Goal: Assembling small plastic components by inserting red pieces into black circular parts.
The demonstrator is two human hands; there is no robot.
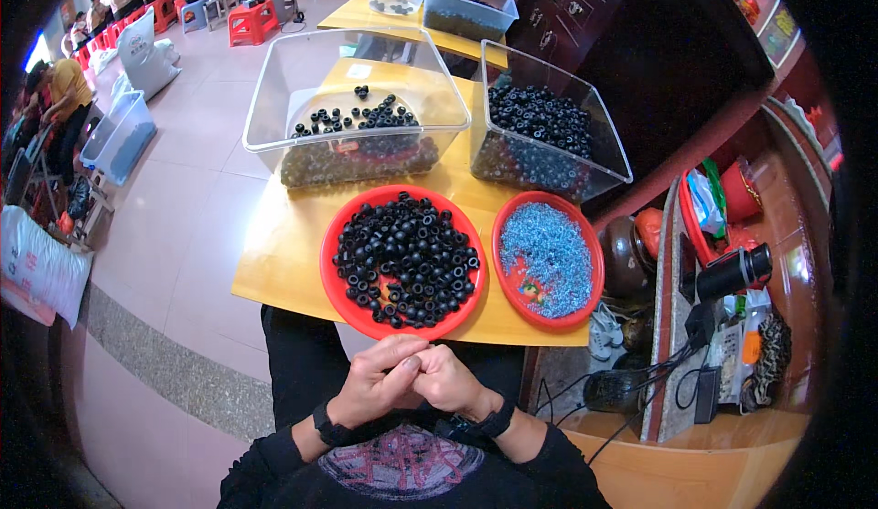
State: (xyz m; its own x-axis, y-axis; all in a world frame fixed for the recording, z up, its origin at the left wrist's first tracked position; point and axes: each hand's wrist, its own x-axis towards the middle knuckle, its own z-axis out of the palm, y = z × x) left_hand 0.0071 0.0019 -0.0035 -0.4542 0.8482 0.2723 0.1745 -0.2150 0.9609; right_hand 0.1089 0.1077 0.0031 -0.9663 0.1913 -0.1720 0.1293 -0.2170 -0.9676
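Note:
Just in front of the table's near edge, my left hand (373,383) and my right hand (450,383) are pressed together, their fingers curled in. Whatever they hold, if anything, is hidden between them. Right beyond them a red round plate (327,276) is heaped with small black ring-shaped parts (412,253); its near rim is close to my knuckles. To its right, a second, smaller red plate (599,271) carries many tiny bluish, shiny pieces (549,244), with part of its patterned bottom showing.
Two clear plastic bins, the left (261,134) and the right (613,161), hold more black parts behind the plates on the yellow table (274,253). A cluttered shelf with cables (654,372) stands at right. White sacks (146,56) and red stools (251,22) occupy the left floor.

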